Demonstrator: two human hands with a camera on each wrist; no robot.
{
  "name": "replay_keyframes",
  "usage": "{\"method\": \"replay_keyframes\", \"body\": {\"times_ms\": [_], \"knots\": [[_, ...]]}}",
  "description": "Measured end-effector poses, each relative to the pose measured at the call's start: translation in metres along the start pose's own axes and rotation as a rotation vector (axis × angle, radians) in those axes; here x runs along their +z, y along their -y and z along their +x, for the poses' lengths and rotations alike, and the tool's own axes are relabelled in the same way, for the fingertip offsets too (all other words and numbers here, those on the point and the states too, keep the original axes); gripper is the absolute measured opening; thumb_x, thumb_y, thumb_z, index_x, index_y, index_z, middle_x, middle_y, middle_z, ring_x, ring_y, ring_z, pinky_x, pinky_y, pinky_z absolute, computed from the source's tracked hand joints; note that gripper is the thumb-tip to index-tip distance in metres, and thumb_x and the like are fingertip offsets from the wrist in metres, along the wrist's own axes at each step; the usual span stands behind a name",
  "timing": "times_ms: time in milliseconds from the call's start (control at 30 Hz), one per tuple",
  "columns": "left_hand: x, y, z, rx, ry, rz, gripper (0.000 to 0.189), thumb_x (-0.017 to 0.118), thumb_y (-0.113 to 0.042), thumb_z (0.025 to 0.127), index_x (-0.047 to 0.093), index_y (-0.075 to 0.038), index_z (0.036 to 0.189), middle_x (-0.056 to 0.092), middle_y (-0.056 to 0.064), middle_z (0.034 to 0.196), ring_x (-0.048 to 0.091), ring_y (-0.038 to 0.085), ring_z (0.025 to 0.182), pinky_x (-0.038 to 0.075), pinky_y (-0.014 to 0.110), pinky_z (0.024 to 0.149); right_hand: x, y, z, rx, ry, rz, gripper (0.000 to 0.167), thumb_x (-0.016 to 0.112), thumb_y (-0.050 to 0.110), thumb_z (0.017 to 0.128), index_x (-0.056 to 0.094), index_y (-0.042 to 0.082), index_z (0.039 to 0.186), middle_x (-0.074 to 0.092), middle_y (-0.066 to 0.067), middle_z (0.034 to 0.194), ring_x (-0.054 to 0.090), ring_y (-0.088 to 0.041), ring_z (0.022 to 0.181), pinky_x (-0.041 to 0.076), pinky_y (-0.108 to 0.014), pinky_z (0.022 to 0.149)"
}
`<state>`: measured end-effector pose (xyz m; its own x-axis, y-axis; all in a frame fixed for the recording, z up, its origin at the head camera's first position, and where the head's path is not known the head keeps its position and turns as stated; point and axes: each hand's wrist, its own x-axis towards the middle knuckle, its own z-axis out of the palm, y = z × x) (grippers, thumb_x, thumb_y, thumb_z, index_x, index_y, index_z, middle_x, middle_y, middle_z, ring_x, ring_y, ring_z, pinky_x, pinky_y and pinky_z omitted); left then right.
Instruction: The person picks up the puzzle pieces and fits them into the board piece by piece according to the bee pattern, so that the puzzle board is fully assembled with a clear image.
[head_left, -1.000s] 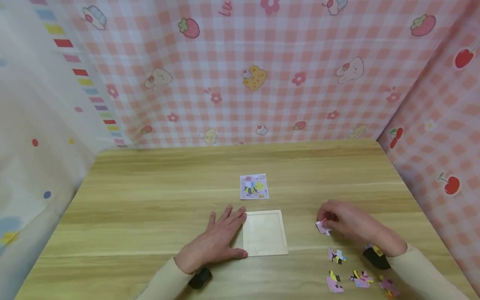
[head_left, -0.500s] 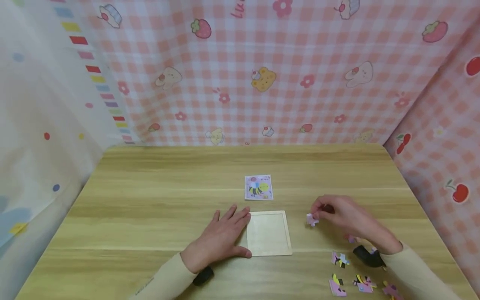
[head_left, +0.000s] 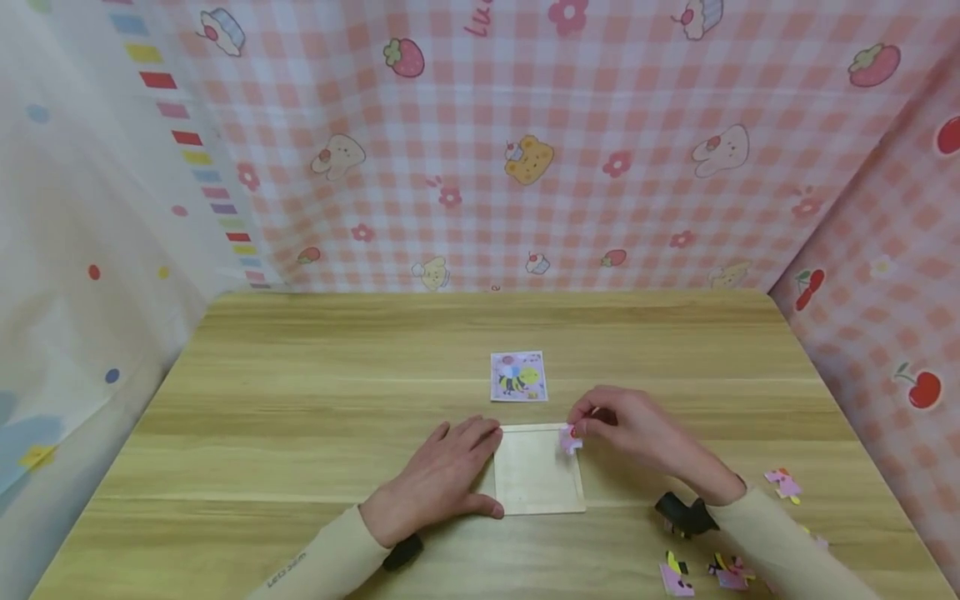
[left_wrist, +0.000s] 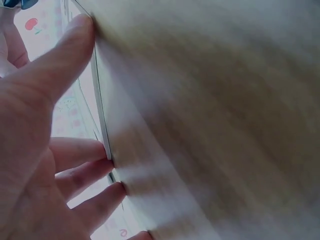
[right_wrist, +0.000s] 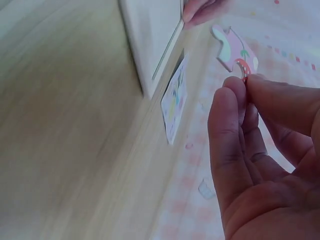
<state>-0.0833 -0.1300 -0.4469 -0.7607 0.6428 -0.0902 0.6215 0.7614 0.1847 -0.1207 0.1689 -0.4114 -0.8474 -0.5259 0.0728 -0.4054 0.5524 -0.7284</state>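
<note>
My right hand (head_left: 637, 433) pinches a pink jigsaw puzzle piece (head_left: 570, 440) between thumb and fingertips. In the head view the piece overlaps the upper right corner of a square wooden puzzle tray (head_left: 534, 483). The right wrist view shows red and green printing on the jigsaw puzzle piece (right_wrist: 239, 47). Along the tray's left side lies my left hand (head_left: 435, 479), fingers spread and extended. Its thumb and fingertips touch the tray edge, as the left wrist view also shows (left_wrist: 55, 115). Behind the tray lies a square picture card (head_left: 519, 377) with a bee on it.
Several more puzzle pieces lie at the right front, among them a pink one (head_left: 677, 577), a yellow and pink one (head_left: 729, 572) and one farther right (head_left: 783, 483). My right forearm covers part of that group. Patterned curtains (head_left: 465, 167) enclose the wooden table (head_left: 300, 400).
My right hand has carried the pinched puzzle piece leftward from the right side of the table to the tray's upper right corner. My left hand has stayed at the tray's left edge.
</note>
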Motion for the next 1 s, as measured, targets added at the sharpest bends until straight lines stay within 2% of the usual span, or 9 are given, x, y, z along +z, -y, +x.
{"method": "replay_keyframes", "body": {"times_ms": [233,433,1000], "knots": [[0.0,-0.002,-0.001,-0.004,-0.003,-0.026,0.099,0.078,-0.062,0.081,0.049,0.002,0.15,0.045,0.014,0.158,0.042,0.033,0.146,0.039,0.062,0.114,0.02,0.007,0.016,0.004,0.014,0.003,0.012,0.073,0.004,0.095,0.074,0.015,0.093,0.067,0.007,0.09,0.057,-0.007,0.08,0.051,-0.023,0.069],[-0.001,-0.002,-0.002,-0.014,0.013,-0.014,0.097,0.076,-0.064,0.082,0.049,0.001,0.15,0.043,0.012,0.16,0.041,0.031,0.147,0.039,0.06,0.115,0.035,0.012,0.028,0.007,0.053,0.037,0.01,0.071,0.004,0.097,0.075,0.013,0.094,0.067,0.004,0.091,0.058,-0.008,0.082,0.053,-0.024,0.073],[0.001,-0.002,-0.003,-0.026,0.021,-0.048,0.095,0.074,-0.063,0.084,0.049,0.0,0.151,0.042,0.011,0.161,0.038,0.031,0.149,0.036,0.061,0.116,0.059,0.012,0.047,0.07,0.109,-0.032,0.014,0.07,0.0,0.094,0.077,0.011,0.095,0.07,0.005,0.09,0.059,-0.008,0.083,0.052,-0.026,0.076]]}}
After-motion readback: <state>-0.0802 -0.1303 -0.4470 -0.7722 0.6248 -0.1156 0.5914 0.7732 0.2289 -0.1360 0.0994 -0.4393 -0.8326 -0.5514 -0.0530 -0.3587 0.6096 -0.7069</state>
